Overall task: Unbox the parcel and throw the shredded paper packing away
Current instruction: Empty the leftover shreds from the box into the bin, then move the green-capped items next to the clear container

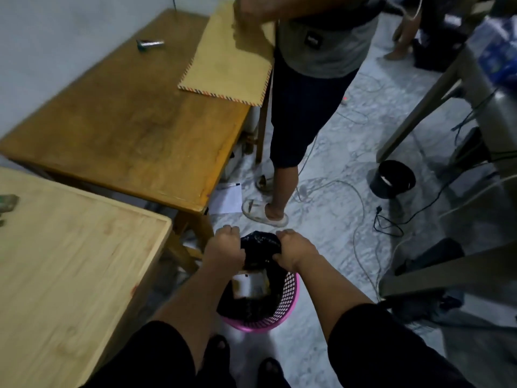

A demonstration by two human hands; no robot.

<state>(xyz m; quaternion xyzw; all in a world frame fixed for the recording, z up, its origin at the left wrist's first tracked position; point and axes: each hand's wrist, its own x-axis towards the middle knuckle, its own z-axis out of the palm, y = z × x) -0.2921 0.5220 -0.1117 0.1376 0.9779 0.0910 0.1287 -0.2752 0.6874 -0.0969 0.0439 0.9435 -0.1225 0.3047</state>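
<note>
The parcel [250, 285] is seen hanging over the pink basket [289, 301], its black wrapping [260, 245] gripped at the top by both hands. The left hand [223, 247] and the right hand [293, 252] are curled tightly round the wrapping, one at each side. The disposal step seems to be in progress — no shredded paper can be made out, so how much is left cannot be told. A brown envelope [229, 60] lies at the far right edge of the wooden table [126, 130].
</note>
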